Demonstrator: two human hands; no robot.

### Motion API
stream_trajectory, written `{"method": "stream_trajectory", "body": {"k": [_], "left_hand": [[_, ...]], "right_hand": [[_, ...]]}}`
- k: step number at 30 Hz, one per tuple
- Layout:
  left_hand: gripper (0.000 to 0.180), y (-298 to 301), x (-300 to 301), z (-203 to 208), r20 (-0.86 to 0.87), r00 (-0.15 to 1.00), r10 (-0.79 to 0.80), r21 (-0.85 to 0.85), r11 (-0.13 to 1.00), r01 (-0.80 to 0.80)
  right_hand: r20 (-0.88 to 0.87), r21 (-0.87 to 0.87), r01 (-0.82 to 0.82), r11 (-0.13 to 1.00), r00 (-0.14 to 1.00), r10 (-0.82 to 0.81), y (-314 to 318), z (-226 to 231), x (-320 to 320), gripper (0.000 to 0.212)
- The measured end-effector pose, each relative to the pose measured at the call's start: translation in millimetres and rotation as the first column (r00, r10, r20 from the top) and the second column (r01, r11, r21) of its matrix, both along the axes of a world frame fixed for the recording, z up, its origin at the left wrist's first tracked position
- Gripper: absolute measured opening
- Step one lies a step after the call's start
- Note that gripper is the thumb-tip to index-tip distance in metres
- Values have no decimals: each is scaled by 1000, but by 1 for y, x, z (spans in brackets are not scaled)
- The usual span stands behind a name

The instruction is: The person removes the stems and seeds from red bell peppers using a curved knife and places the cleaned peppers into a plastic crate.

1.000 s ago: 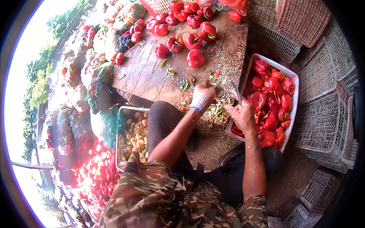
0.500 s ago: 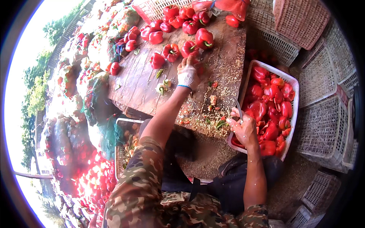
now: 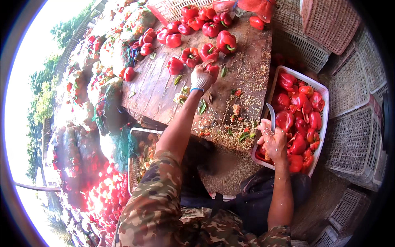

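Note:
My left hand (image 3: 201,78), in a white glove with bare fingers, is closed round a red bell pepper (image 3: 213,71) on the wooden board (image 3: 152,94). Its fingers reach over the pepper's far side. More bell peppers (image 3: 190,57) lie just beyond that hand. My bare right hand (image 3: 273,140) grips a small knife with a curved blade (image 3: 271,116). The blade points up and away from me, above the near edge of a white crate (image 3: 325,119) heaped with opened red peppers (image 3: 297,105).
Seeds, leaves and pepper cores (image 3: 236,109) are scattered over the board. Full net sacks (image 3: 109,99) line the left side. Stacked plastic crates (image 3: 349,140) stand on the right. A smaller crate (image 3: 133,173) with trimmings sits by my left knee.
My left hand has closed round the pepper, which now shows at its fingertips. My right hand has turned, bringing the knife's blade more upright.

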State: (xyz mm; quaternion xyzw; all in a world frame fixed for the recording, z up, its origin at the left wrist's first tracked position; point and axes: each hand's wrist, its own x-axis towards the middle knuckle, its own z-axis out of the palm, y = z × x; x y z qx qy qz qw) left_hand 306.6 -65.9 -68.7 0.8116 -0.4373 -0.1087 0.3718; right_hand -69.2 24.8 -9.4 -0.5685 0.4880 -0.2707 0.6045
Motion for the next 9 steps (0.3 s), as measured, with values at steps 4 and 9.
{"method": "stream_trajectory", "body": {"k": [4,9], "left_hand": [[50,34,-88,30,-615,788,1,28,999,21],[45,92,-134,28,-719,647,-256,-268,960,82]], "right_hand": [[186,68,100,993,976,-111,4,4,0,46],[279,78,-63,995,960,39,24,11,18,45]]}}
